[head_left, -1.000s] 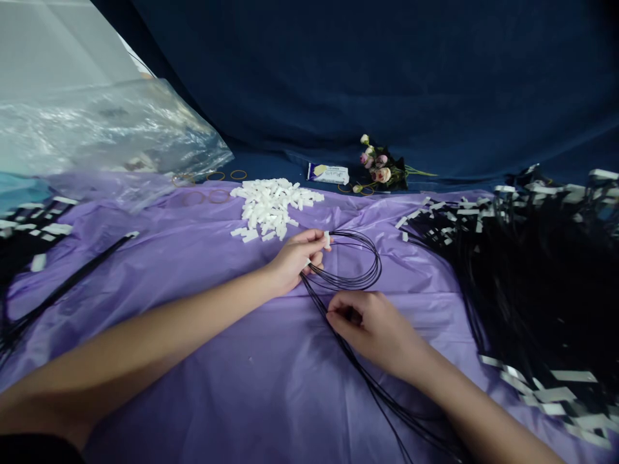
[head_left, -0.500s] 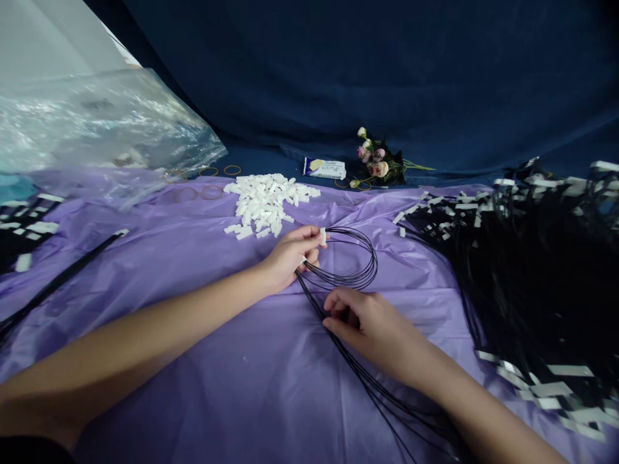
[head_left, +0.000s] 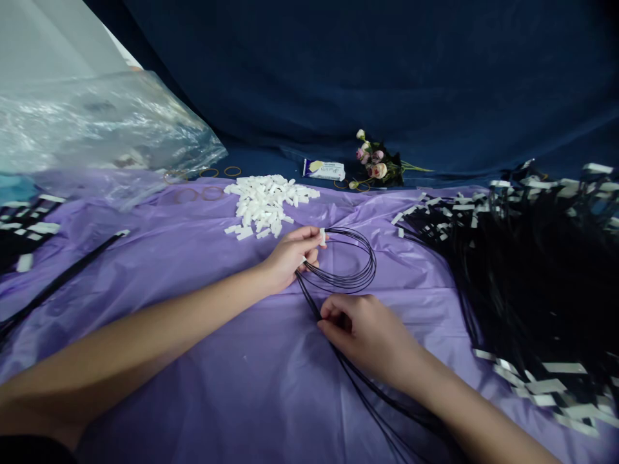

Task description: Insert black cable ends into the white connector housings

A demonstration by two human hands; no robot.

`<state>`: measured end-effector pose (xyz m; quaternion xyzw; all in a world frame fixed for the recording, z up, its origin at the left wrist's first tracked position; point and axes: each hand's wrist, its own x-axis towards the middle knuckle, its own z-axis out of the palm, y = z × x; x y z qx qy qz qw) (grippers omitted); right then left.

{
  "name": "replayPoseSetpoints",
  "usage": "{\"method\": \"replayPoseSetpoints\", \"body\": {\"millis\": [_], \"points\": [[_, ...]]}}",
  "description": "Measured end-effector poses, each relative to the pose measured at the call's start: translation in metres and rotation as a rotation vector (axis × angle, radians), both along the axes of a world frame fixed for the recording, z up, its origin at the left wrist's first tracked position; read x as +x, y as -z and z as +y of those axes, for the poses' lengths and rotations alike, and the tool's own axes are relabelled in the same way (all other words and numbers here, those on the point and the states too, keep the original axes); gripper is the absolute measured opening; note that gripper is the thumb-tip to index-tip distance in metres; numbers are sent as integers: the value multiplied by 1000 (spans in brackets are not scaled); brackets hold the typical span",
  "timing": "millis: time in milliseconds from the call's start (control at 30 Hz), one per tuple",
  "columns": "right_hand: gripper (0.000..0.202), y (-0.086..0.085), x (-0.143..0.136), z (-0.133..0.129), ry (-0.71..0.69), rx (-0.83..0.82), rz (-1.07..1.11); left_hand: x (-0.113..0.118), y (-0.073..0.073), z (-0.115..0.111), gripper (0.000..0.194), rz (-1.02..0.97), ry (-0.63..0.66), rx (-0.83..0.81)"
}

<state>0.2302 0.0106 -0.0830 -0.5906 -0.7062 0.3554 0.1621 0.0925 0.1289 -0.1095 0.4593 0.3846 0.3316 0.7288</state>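
here we are, and the left hand [head_left: 289,260] has the coil: thumb and fingers pinch a white tab [head_left: 322,236] at the near end of a looped black cable bundle [head_left: 342,281], with a second white piece [head_left: 304,260] tucked in lower among those same fingers. the loop hangs out just to the right of this hand, above the purple sheet [head_left: 217,386]. below, the right hand [head_left: 372,332] looks clenched, thumb and forefinger meeting on the loose black strands [head_left: 308,295] that run down from beneath the left hand, their tail trailing on under the right wrist.

so where's the danger? if the left pinch slackens, the loop could spring wide and its turns spread. too hard a tug from the right hand might drag strands out of that pinch, or leave the turns uneven. and a strand slipping past those right fingertips could cross the others and tangle, the tail being loose.

just beyond the left hand sits the pile of white pieces [head_left: 265,200]; a sweep of its knuckles could scatter them. well right of the right hand, the big heap of black cables [head_left: 522,277] could snag that tail.
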Motion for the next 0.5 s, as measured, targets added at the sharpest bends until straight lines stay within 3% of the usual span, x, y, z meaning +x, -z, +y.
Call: {"method": "replayPoseSetpoints", "body": {"millis": [233,500], "points": [[7,-5,3,-1,-50,-75,283,0,-1,0,16,-4,-10,-11],[10,-4,2,1,-20,-387,565,0,-3,-1,18,-7,-7,-22]]}}
